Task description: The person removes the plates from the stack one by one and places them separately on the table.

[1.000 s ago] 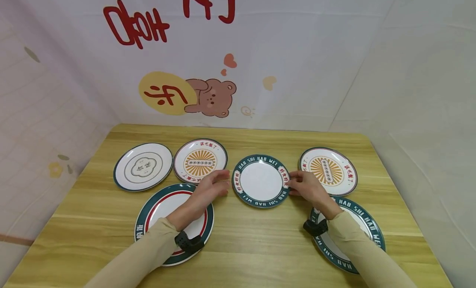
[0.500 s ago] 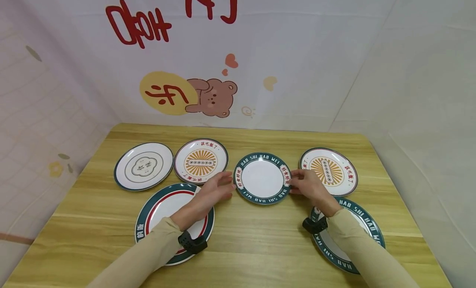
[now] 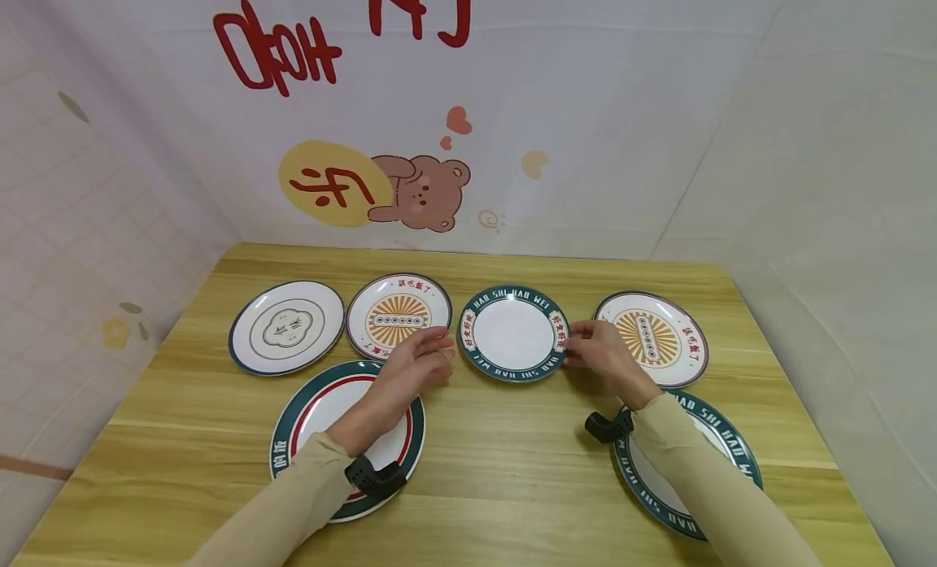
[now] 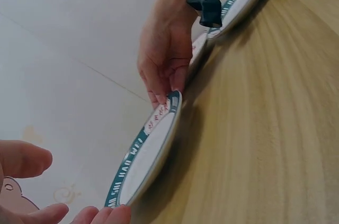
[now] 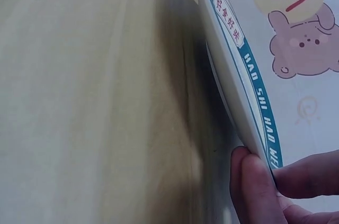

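A small white plate with a green lettered rim is at the middle of the table. My right hand pinches its right edge, thumb on the upper face and fingers below, as the right wrist view shows. The plate casts a shadow on the wood beneath it. On the other side my left hand is beside the plate's left edge, thumb and fingers apart and nothing gripped. Whether its fingertips touch the rim cannot be told. Below that arm lies a larger green-rimmed plate, partly covered.
A plain white plate and a sunburst plate lie at the back left. Another sunburst plate is behind my right hand, with a big lettered plate under the forearm. A printed cloth wall stands behind the wooden table.
The small plate, held by my right hand, has moved away toward the back of the table. My left hand moved right, then back a little to the left.
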Tool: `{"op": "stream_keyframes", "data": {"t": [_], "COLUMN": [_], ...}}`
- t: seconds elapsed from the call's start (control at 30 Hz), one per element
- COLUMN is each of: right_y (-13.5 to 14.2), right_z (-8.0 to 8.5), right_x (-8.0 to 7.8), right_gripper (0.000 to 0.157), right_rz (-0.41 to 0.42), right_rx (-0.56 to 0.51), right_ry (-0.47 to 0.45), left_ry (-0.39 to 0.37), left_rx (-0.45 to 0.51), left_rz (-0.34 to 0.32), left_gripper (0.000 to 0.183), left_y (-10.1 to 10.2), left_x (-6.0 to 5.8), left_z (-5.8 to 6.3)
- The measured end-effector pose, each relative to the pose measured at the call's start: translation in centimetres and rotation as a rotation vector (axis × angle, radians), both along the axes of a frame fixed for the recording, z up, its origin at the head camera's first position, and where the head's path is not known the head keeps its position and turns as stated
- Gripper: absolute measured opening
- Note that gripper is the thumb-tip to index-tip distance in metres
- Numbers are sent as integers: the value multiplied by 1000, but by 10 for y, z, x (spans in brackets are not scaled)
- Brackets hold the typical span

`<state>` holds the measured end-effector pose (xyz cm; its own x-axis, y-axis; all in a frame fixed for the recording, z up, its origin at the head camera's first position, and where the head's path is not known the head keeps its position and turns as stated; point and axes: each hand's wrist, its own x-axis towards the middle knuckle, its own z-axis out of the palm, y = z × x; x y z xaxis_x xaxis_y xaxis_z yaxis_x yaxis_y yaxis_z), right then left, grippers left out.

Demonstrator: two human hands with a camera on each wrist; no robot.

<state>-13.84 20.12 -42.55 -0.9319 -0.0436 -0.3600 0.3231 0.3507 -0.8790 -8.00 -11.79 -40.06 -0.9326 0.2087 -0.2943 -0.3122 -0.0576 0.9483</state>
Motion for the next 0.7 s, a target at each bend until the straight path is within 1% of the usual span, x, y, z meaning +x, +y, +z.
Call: {"op": "stream_keyframes", "data": {"t": [0.1, 0.27, 0.37, 0.5, 0.67, 0.7], "right_y": [-2, -3, -4, -5, -5, -5], "right_z": [0, -2, -3, 0, 5, 7], "right_x": [-4, -7, -7, -8, -8, -7], "right_gripper": [43, 43, 42, 44, 48, 48], "right_rz": [-2, -5, -5, 2, 7, 18], "right_rx": [-10, -5, 3, 47, 85, 100], "right_ry": [0, -1, 1, 16, 33, 38], "left_ry": [5, 5, 2, 6, 32, 38], "left_rx": [27, 65, 68, 69, 111, 114], "left_rz": [27, 77, 102, 116, 129, 132], "left_gripper": [60, 59, 59, 56, 53, 53], "left_y": [-2, -6, -10, -18, -31, -34], "left_x": [1, 1, 3, 3, 4, 5], "left_z": [4, 6, 8, 12, 16, 17]}}
